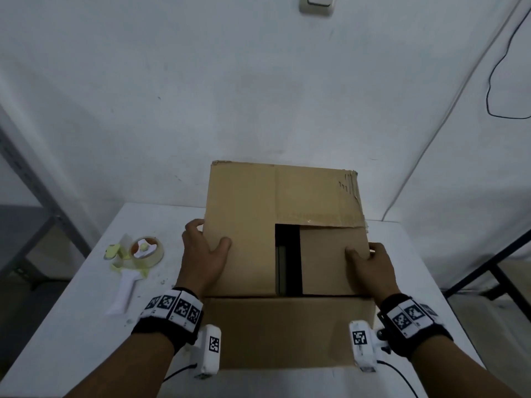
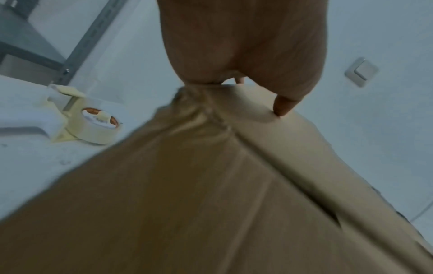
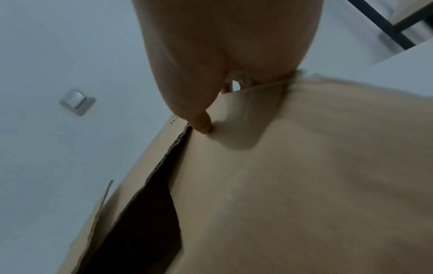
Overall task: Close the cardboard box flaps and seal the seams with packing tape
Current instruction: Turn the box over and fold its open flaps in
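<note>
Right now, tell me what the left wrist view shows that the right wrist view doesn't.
Only the left wrist view shows the clear packing tape roll in its white-handled dispenser on the white table, with the left hand gripping the box's left edge. Only the right wrist view shows the dark gap between flaps and the right hand. Both show the brown cardboard box and grey wall switch.

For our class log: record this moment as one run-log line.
brown cardboard box: flaps partly folded, gap open | left hand, right hand: gripping side flaps | clear packing-tape dispenser: untouched
</note>
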